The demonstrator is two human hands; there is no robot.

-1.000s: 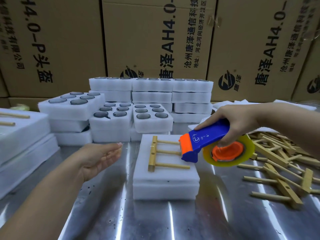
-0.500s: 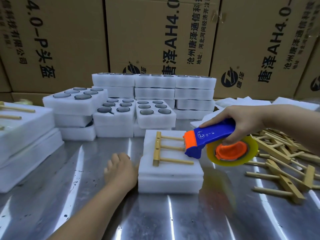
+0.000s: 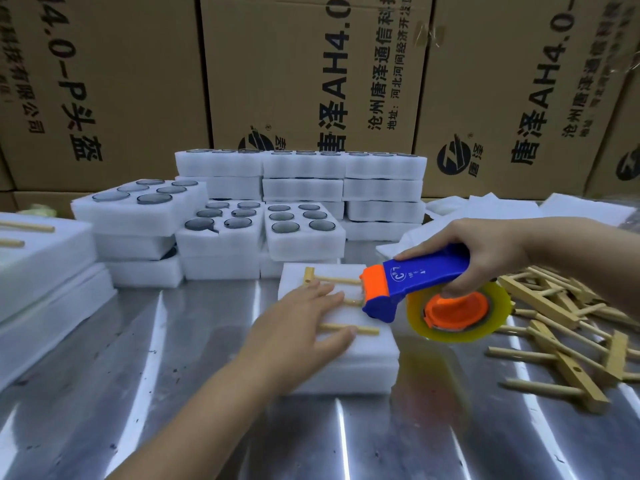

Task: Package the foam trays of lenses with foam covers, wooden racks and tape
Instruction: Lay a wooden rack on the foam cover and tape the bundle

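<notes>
A covered white foam tray stack point(image 3: 363, 362) lies on the metal table in front of me, with a wooden rack point(image 3: 341, 280) on top. My left hand point(image 3: 301, 327) lies flat on the rack and foam cover, fingers straight, pressing down. My right hand point(image 3: 485, 258) grips the blue and orange tape dispenser point(image 3: 419, 282) with its yellowish tape roll point(image 3: 460, 315), held just right of the stack, its orange nose over the cover's right edge.
Open foam trays of dark lenses point(image 3: 301, 220) and stacked covered trays point(image 3: 346, 181) stand behind. A heap of wooden racks point(image 3: 568, 323) lies at the right. Packed foam stacks point(image 3: 41, 289) sit at the left. Cardboard boxes point(image 3: 311, 74) wall the back.
My left hand has moved from beside the stack's left edge up onto the rack and cover. The tape dispenser has edged slightly toward the stack.
</notes>
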